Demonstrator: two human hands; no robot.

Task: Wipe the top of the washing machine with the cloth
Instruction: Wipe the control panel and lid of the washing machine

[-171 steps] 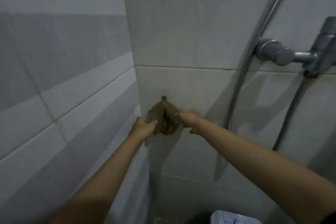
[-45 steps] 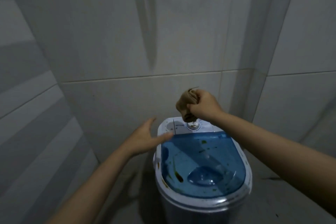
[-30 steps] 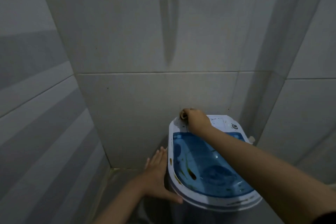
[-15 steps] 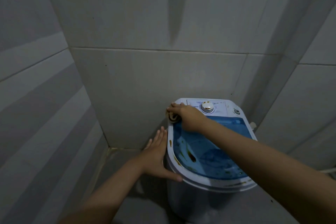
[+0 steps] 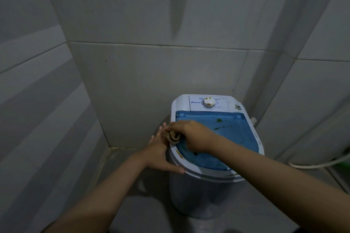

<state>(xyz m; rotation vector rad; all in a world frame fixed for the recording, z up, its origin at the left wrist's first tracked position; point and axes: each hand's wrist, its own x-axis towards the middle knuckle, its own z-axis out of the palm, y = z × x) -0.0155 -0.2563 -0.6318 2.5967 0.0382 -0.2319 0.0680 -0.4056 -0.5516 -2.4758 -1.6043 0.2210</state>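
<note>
A small white washing machine (image 5: pixel 217 173) with a translucent blue lid (image 5: pixel 234 138) stands in a tiled corner; the lid carries green and brown specks. My right hand (image 5: pixel 191 135) presses a bunched brown cloth (image 5: pixel 172 136) onto the lid's left rim. My left hand (image 5: pixel 160 154) lies flat against the machine's left side, fingers spread, thumb under the rim. A white control panel with a round dial (image 5: pixel 208 103) sits at the back of the top.
Grey tiled walls close in behind and to the left of the machine. A white hose (image 5: pixel 320 164) runs along the floor at the right, with something green beside it. The floor in front is grey.
My right hand has slid the cloth from the lid's back-left corner forward along the left rim. My left hand stays against the machine's side.
</note>
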